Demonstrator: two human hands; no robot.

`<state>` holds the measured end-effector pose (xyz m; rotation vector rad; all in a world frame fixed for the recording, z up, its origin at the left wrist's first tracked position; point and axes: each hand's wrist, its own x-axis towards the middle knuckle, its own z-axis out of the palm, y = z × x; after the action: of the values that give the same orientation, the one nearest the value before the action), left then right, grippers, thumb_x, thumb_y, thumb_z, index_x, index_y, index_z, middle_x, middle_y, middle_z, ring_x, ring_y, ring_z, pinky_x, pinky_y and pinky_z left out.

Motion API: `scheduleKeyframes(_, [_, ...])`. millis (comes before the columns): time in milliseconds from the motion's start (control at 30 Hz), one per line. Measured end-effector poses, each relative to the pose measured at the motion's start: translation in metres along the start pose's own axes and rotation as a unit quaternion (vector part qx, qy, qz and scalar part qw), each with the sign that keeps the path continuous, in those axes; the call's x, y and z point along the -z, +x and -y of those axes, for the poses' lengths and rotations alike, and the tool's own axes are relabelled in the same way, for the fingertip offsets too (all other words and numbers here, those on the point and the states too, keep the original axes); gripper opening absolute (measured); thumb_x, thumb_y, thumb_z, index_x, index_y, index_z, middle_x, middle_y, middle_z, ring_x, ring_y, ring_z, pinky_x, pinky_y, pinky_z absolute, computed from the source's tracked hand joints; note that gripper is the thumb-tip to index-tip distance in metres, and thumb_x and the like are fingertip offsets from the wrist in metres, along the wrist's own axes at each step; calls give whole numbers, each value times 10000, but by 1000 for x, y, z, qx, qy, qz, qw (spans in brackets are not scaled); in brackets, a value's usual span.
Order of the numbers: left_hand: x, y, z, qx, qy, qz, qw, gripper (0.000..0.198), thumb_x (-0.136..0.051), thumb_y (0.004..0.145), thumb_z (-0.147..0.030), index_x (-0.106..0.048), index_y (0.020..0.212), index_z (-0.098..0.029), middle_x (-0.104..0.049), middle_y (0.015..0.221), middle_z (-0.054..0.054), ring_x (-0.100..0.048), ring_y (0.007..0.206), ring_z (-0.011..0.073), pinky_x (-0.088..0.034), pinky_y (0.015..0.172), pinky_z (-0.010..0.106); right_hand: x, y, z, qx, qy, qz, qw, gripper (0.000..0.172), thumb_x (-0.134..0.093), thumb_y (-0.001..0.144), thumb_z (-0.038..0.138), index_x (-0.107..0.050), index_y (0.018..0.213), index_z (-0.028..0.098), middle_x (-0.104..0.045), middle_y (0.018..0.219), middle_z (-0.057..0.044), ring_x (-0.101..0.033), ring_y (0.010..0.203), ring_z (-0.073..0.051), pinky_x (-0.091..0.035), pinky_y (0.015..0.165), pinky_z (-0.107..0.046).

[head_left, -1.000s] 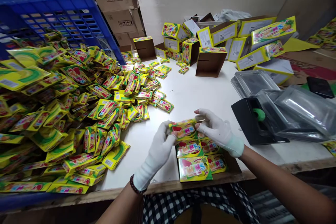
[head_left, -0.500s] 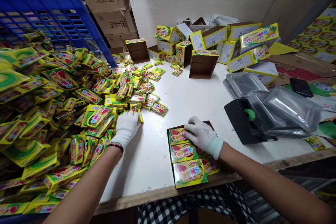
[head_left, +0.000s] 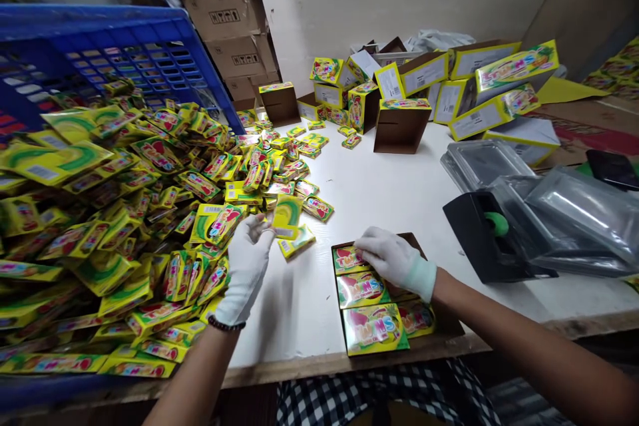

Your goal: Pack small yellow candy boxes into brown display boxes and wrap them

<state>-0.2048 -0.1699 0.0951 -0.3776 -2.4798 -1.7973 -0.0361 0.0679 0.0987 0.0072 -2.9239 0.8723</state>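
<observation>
A flat, oblong yellow-and-green cardboard packet [head_left: 287, 216] stands tilted just to the right of the left hand's fingertips, its long axis running away from the person and leaning slightly rightward. The left hand [head_left: 248, 259], in a white knitted glove with the fingertips bare, is much the nearer of the two; its thumb and forefinger are almost together and appear to pinch the packet along its left edge. A second yellow-and-green packet [head_left: 297, 244] lies on the table just below and to the right of it, its long axis slanting up to the right.

The right hand [head_left: 394, 263], gloved alike, is well apart to the right, over a shallow open box of brown cardboard [head_left: 449, 327]. Its fingers are half curled and close together on the far rows of bright printed packets [head_left: 377, 327] inside; whether they grip one I cannot tell, since the palm hides what is beneath. Those packets lie with their long axes left to right, roughly crosswise to the tilted one.

The surface is a smooth white tabletop [head_left: 359, 186], showing between the hands. At the left, a large loose heap of yellow-green packets [head_left: 164, 213] spills from a blue plastic crate [head_left: 94, 12]. To the right sit a black tape dispenser with a green core [head_left: 474, 233] and clear plastic trays [head_left: 584, 213] (glossy, and overlapping). Yellow-edged brown display boxes [head_left: 402, 130] crowd the back, below an off-white wall panel [head_left: 399, 0].
</observation>
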Motion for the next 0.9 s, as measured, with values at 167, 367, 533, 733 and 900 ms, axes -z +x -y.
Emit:
scheduleKeyframes(167, [-35,-60,-37,87,-197,106,971,508,-744,717,-345,-560,1151,-157,-674,1010,74,-640,827,147,-527,717,265,-5,9,17,-42,356,-47,933,387,-496,932,355,-562,1285,210,-688,1002,-44,-656,833,-168,-558,711,-298])
scheduleKeyframes(367, [-44,-80,-63,40,-153,158,975,455,-565,899,-455,-557,1263,-181,-653,1100,85,-657,842,169,-568,735,318,35,-6,25,74,131,-81,985,354,-472,927,259,-599,1249,183,-663,1010,-80,-603,892,-199,-497,798,-343])
scheduleKeyframes(533, [-39,-90,-50,-55,-6,200,978,347,-572,897,-422,-624,1150,-190,-673,1120,95,-651,998,224,-542,882,384,34,-37,22,180,-152,73,969,252,-481,944,268,-704,1010,171,-631,887,-103,-530,788,-212,-438,740,-356])
scheduleKeyframes(733, [-42,-121,-18,-280,177,233,914,234,-615,854,-262,-658,1082,-228,-668,1178,89,-596,1106,266,-477,967,457,5,-54,-8,113,8,-23,993,269,-529,967,329,-662,1152,187,-591,1243,-131,-552,1145,-246,-473,987,-398])
scheduleKeyframes(900, [-43,-133,-12,-331,216,220,892,176,-576,882,-219,-648,1042,-208,-656,1191,95,-589,1086,266,-484,933,466,-20,-64,-18,132,27,-26,990,406,-449,995,334,-529,1349,153,-512,1430,-172,-437,1378,-288,-378,1153,-499])
